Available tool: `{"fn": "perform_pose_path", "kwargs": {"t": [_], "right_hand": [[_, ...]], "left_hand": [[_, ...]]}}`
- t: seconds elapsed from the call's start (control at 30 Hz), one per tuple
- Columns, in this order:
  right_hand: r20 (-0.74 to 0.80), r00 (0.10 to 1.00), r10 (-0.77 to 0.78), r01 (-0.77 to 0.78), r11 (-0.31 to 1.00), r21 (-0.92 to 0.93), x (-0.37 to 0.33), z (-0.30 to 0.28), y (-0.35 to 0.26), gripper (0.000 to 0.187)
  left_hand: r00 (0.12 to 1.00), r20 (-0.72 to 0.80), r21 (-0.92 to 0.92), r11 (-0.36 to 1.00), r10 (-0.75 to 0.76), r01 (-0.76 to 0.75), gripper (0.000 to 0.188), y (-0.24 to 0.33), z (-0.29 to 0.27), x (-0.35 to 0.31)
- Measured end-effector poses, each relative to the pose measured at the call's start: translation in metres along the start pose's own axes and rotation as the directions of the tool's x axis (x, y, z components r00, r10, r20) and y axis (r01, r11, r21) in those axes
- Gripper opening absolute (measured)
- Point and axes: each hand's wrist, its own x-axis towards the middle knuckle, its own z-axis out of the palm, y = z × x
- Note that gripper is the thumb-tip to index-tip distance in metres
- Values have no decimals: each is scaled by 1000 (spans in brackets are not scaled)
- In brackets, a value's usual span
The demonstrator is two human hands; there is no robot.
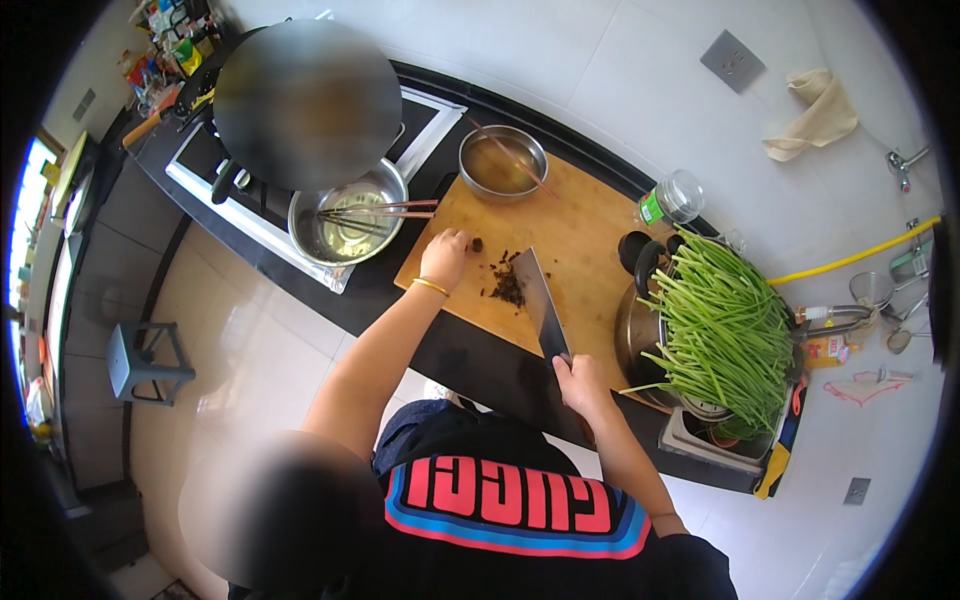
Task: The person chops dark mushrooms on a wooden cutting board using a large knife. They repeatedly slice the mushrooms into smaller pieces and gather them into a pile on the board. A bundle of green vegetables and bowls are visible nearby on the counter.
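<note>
My right hand (582,385) grips a cleaver (543,305) by its handle, with the broad blade pointing away from me over the wooden cutting board (590,215). Beside the blade's left side lies a small heap of dark brown chopped bits (507,280). On the board's left part, my left hand (445,257) is closed, its fingers curled. A small dark brown piece of food (477,244) shows right at its fingertips; the exact grip is hard to make out.
Behind the board's left side stands a metal bowl (503,160) with chopsticks across it. A steel pot (348,212) with chopsticks in it is left of my left hand. Long green stalks (725,335) pile up at right, near a clear jar (680,195). A stool (150,362) stands on the floor.
</note>
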Motion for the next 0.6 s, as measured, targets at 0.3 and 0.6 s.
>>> {"fn": "perform_pose_path", "kwargs": {"t": [0.3, 0.6], "right_hand": [[-24, 1000, -16, 17, 999, 42, -2, 1, 8, 32], [19, 989, -149, 150, 987, -52, -2, 10, 4, 36]], "left_hand": [[983, -75, -143, 973, 170, -180, 18, 15, 1, 15], [973, -46, -32, 973, 228, -229, 16, -6, 14, 13]]}}
